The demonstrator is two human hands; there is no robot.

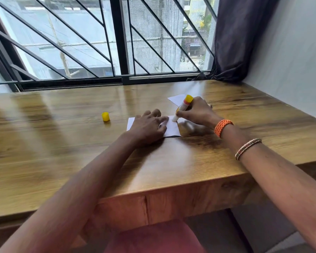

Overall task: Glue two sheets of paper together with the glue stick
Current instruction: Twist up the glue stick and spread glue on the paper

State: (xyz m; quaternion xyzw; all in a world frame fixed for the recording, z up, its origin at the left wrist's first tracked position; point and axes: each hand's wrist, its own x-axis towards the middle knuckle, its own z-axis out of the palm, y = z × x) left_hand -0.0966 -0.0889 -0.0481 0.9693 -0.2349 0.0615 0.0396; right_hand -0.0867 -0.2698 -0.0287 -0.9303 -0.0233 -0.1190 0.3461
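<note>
A small white sheet of paper (172, 128) lies on the wooden table (80, 143). My left hand (148, 126) rests flat on it, fingers spread, covering its left part. My right hand (197, 112) grips a glue stick (182, 108) with a yellow end, tilted, its white tip touching the sheet's far right edge. A second white sheet (176, 99) lies just beyond, partly hidden by the glue stick and my right hand. The yellow cap (105, 116) stands alone on the table to the left.
A barred window (117, 42) runs along the table's far edge. A dark curtain (239, 37) hangs at the right corner beside a white wall. The table's front edge is near my body.
</note>
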